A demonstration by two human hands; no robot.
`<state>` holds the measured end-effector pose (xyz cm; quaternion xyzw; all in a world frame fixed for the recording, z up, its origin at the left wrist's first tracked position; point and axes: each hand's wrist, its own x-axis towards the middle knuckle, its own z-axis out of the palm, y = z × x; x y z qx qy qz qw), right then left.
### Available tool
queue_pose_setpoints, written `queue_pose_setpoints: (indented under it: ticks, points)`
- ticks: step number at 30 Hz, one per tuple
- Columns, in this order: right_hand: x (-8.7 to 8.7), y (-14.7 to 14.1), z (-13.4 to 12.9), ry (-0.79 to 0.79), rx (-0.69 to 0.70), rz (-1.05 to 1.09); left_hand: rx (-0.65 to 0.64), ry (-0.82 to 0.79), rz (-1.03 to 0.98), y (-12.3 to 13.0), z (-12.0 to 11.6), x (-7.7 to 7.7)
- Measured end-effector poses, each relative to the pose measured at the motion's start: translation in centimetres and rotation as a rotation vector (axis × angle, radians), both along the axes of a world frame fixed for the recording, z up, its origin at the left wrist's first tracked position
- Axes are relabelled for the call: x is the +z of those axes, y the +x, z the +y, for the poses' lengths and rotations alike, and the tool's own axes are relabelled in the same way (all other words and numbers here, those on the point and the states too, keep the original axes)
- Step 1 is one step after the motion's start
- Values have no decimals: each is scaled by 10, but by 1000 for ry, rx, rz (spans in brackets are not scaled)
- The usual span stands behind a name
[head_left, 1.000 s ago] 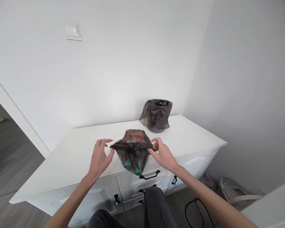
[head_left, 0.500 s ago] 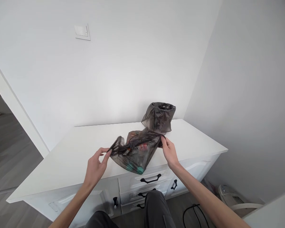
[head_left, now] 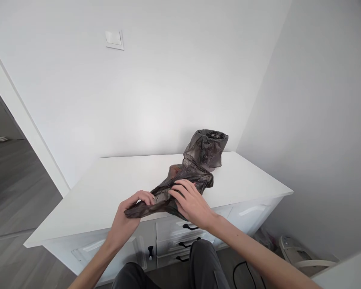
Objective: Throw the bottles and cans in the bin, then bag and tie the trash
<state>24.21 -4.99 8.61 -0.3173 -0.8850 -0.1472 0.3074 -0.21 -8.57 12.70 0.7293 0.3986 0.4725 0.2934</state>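
Observation:
A thin dark plastic bag (head_left: 195, 170) lies crumpled near the front edge of the white cabinet top, with something reddish showing dimly through its back left side. My left hand (head_left: 129, 210) is closed around the bag's gathered left end, which pokes out past the fingers. On the middle of the bag rests my right hand (head_left: 192, 200), its fingers slightly apart and bent over the plastic; nothing is seen gripped in it. Behind, a second dark bag (head_left: 212, 150) stands upright with its mouth open, touching or very near the first.
The white cabinet top (head_left: 123, 172) meets the wall behind. A light switch (head_left: 114, 39) is on that wall. Below are drawers with black handles (head_left: 190, 227). At the lower right a pale appliance (head_left: 297, 253) and a black cable (head_left: 243, 269) lie on the floor.
My right hand has let go of the bag's right edge and moved left and down onto its middle. My left hand has wrapped round the left end. The bag is flatter, and the view has shifted slightly.

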Motion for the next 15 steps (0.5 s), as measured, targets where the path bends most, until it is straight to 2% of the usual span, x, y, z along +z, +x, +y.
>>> queue_pose_setpoints:
  ticks: [2, 4, 7, 9, 11, 13, 15]
  points:
    - [-5, 11, 8, 39, 24, -97, -80, 22, 104, -12, -4, 6]
    - [-11, 26, 3, 63, 46, -150, -135, 78, 307, -27, -6, 7]
    - [-18, 49, -18, 63, 33, -163, -198, 179, 642, -44, -10, 6]
    - [-19, 61, -35, 42, 5, -171, -215, 206, 773, -47, -16, 12]
    - [-19, 68, -49, 13, -26, -169, -268, 170, 798, -40, -24, 25]
    - [-19, 71, -58, -17, -48, -141, -450, 58, 749, -23, -30, 39]
    - [-19, 70, -62, -47, -53, -103, -602, -63, 663, 1, -30, 45]
